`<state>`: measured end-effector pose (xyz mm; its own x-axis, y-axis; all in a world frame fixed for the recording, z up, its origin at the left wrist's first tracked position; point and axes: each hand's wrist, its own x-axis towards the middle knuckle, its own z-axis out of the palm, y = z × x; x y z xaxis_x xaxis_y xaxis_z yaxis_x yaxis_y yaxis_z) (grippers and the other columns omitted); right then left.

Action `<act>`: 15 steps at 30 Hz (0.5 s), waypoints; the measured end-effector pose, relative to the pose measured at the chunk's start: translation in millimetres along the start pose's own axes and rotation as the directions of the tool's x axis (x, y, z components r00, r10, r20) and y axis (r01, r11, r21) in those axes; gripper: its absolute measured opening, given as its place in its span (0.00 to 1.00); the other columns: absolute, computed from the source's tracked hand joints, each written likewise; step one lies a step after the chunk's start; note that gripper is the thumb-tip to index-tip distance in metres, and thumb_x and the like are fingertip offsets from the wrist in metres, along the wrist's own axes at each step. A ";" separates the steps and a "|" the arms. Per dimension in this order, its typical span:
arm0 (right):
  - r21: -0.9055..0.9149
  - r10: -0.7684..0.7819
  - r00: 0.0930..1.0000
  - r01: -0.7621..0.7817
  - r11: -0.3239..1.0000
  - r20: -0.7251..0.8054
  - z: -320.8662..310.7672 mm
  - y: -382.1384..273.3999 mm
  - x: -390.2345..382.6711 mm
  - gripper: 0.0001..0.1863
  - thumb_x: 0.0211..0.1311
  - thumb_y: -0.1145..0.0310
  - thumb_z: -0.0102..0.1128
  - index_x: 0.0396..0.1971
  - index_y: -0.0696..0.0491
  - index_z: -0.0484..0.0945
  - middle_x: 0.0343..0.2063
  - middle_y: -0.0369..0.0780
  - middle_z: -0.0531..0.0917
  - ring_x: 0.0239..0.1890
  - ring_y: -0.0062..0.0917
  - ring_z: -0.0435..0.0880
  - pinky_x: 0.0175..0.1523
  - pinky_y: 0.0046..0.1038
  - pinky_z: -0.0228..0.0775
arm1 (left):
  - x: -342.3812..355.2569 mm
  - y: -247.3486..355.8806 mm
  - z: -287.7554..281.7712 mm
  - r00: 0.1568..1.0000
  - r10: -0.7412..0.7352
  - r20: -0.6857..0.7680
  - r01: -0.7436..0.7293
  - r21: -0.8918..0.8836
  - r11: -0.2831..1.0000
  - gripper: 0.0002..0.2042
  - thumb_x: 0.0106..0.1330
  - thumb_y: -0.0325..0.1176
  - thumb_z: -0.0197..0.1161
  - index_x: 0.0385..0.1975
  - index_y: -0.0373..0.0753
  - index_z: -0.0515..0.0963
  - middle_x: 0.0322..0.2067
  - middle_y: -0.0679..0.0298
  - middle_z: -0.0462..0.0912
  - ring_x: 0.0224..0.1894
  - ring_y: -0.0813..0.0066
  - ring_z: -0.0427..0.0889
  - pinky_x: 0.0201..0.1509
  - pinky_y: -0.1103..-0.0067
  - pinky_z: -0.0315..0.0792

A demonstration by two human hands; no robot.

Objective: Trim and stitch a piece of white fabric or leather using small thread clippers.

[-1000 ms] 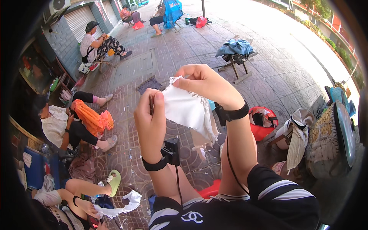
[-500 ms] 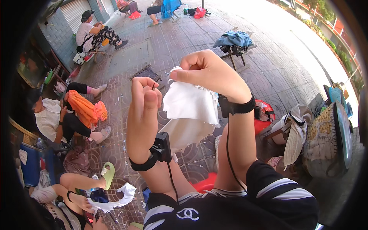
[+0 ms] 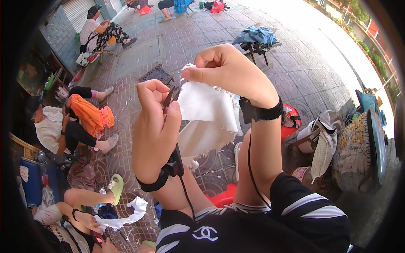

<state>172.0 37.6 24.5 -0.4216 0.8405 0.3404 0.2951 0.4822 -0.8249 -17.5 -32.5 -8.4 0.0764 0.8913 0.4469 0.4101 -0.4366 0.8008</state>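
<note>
My left hand (image 3: 154,130) is closed round small dark pointed snips (image 3: 171,98), their blades pointing up beside the left edge of the white fabric (image 3: 206,105). My right hand (image 3: 228,74) pinches the fabric's upper left corner between thumb and bent fingers. The cloth hangs below it with ragged, fringed edges, its lower layer looking creamier. Both my wrists wear black straps with small dark devices and cables, above my bare legs.
A co-worker's hand (image 3: 88,220) holds a white strip at lower left; another seated person (image 3: 48,128) has orange cloth, and others sit farther back. A stool with blue cloth (image 3: 255,36) stands ahead. A woven basket (image 3: 350,156), bucket and red bag (image 3: 291,126) are at right.
Both hands have risen and shifted a little leftward in the picture with the fabric. My left hand has moved away from the cloth's edge and turned, showing more of the snips' blades.
</note>
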 end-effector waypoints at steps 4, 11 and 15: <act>0.008 -0.004 1.000 0.004 1.000 -0.006 1.3 1.0 0.3 0.19 0.56 0.58 0.67 0.21 0.62 0.81 0.11 0.35 0.70 0.17 0.15 0.66 0.22 0.24 0.58 | -1.8 -1.8 -1.5 1.000 0.022 0.004 -0.022 0.044 0.999 0.16 0.65 0.31 0.53 0.48 0.36 0.58 0.35 0.50 0.77 0.31 0.55 0.80 0.38 0.67 0.72; -0.015 0.000 0.999 0.000 1.000 0.038 3.3 -1.0 -0.5 0.18 0.55 0.58 0.67 0.23 0.62 0.81 0.13 0.37 0.73 0.18 0.17 0.69 0.24 0.25 0.61 | -2.2 -6.1 -5.0 0.995 0.079 0.062 -0.090 0.187 0.978 0.15 0.65 0.31 0.55 0.48 0.36 0.60 0.35 0.50 0.79 0.34 0.52 0.82 0.38 0.65 0.73; -0.035 0.001 0.998 0.001 0.999 0.062 4.0 1.0 -0.1 0.18 0.55 0.58 0.67 0.23 0.62 0.81 0.13 0.37 0.74 0.19 0.18 0.71 0.25 0.25 0.62 | -2.4 -3.7 -4.5 0.997 0.002 0.081 -0.013 0.134 0.991 0.15 0.64 0.31 0.58 0.47 0.37 0.63 0.36 0.50 0.80 0.36 0.52 0.82 0.40 0.65 0.73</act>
<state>168.9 37.0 21.8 -0.4741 0.8238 0.3109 0.3241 0.4916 -0.8083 -23.4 -33.5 -10.5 0.1507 0.8974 0.4147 0.5274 -0.4278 0.7341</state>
